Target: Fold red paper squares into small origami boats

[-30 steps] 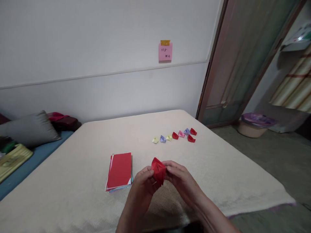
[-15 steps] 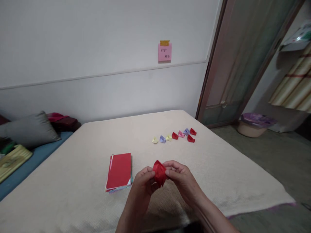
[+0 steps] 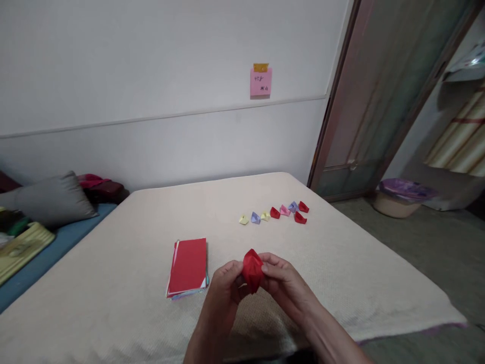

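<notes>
A pink note (image 3: 261, 82) reads "45", rest unclear.

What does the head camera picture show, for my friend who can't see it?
A person's left hand and right hand hold a folded red paper above a cream cover. Beyond it, eight small origami boats in red, pink, yellow and purple sit on the cover, and a red-topped paper stack lies to the left.
</notes>
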A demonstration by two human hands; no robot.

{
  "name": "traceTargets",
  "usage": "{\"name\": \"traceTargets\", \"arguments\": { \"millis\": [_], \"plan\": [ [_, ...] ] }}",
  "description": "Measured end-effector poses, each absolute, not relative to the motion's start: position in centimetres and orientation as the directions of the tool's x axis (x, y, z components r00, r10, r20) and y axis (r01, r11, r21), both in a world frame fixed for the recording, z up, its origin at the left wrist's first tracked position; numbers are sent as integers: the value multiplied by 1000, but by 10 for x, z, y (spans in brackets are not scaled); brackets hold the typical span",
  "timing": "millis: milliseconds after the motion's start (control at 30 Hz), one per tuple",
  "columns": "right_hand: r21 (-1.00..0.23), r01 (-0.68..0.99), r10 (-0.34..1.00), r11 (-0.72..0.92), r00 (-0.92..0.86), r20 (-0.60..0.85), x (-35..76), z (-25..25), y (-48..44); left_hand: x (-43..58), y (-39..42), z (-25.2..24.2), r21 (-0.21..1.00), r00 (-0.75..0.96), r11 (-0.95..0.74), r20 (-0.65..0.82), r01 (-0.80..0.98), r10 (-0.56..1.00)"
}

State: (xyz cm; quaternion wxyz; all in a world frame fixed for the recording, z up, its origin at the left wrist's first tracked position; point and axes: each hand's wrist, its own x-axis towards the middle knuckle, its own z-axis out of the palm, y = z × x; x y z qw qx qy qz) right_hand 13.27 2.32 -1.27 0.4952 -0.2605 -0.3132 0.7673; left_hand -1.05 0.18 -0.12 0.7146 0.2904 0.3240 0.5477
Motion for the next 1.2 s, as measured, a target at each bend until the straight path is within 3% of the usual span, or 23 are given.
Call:
{"name": "traceTargets", "arguments": {
  "millis": [300, 500, 767, 933, 1200],
  "plan": [
    [-643, -668, 901, -374, -427, -80, 131, -14, 24, -12, 2, -1, 770, 244, 214, -77, -602, 967],
    [-645, -669, 907, -370, -409, -96, 131, -21, 26, -11, 3, -4, 821, 181, 194, -112, -538, 977],
    [-704, -629, 915, -331, -397, -75, 129, -22, 26, -11, 1, -3, 921, 56, 172, -163, -349, 985],
    [-756, -588, 934, -286, -348, -82, 127, -22, 26, -11, 6, -13, 979, -96, 101, -120, -177, 988],
    [-758, -583, 933, -294, -347, -95, 126, -21, 25, -7, 4, -8, 950, 1, 166, -172, -264, 985]
  ]
}}
